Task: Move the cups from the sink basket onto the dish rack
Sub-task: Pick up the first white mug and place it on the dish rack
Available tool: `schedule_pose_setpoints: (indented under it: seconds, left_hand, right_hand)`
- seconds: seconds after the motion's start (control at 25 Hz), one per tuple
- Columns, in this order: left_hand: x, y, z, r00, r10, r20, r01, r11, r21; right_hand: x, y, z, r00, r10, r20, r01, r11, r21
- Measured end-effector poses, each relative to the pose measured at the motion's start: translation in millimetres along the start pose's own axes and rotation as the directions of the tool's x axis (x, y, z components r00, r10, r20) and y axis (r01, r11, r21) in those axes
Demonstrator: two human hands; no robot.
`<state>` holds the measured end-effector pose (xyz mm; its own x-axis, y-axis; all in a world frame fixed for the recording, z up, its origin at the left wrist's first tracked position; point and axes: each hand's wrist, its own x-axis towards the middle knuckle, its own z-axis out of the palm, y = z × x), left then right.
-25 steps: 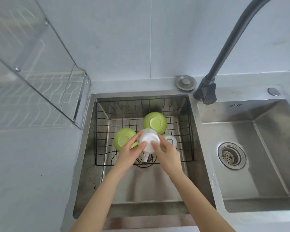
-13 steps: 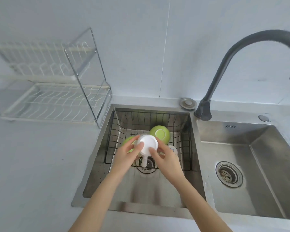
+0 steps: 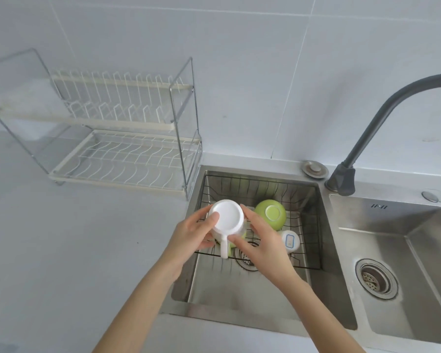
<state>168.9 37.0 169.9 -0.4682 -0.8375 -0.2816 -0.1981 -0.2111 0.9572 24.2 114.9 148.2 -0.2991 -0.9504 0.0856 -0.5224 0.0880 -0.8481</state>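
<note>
An upside-down white mug [image 3: 227, 217] with its handle pointing toward me hangs above the left edge of the black wire sink basket [image 3: 308, 220]. My left hand [image 3: 191, 233] grips its left side and my right hand [image 3: 262, 240] its right side. In the basket lie a green cup [image 3: 271, 215], bottom up, a small white cup with a blue label [image 3: 289, 241], and a second green cup, mostly hidden beneath the mug. The two-tier wire dish rack [image 3: 122, 154] stands on the counter to the left, with nothing on it.
A dark curved faucet [image 3: 362, 138] rises between the two steel sink bowls. The right bowl [image 3: 402, 250] holds only its drain strainer [image 3: 374, 277]. A round metal cap [image 3: 314, 168] sits behind the left bowl. White counter [image 3: 74, 250] spreads left of the sink.
Both hands have lifted the white mug out of the basket and moved it left, toward the sink's left edge. My view has tilted up, bringing the whole dish rack into sight.
</note>
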Motion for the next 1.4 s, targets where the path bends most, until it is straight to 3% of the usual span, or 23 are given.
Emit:
schedule_pose_setpoints:
  seconds: [0.32,0.68,0.88,1.0,1.2,1.4]
  left_hand:
    - [4,48,-103,0.951,0.145,0.273,-0.194,0.967,0.163]
    - [28,108,-201,0.876,0.413,0.248,-0.481,0.789,0.382]
    - [45,155,-236,0.770,0.580,0.266,-0.636,0.661,0.398]
    - [62,186,-249,0.728,0.626,0.281,-0.679,0.602,0.420]
    - [97,219,-258,0.718,0.622,0.312,-0.689,0.573,0.443]
    - [137,227,-255,0.751,0.569,0.335,-0.656,0.583,0.480]
  right_hand:
    - [31,-74,35,0.985,-0.089,-0.145,0.083,0.995,-0.050]
    - [82,-173,69,0.940,-0.199,-0.278,0.193,0.980,-0.047]
    - [120,-224,69,0.940,-0.207,-0.271,0.215,0.977,-0.003]
    - [144,-250,61,0.941,-0.237,-0.243,0.225,0.971,-0.077]
    - [185,-277,37,0.976,-0.202,-0.086,0.168,0.938,-0.304]
    - [226,-280,25,0.995,-0.104,0.010,0.099,0.912,-0.398]
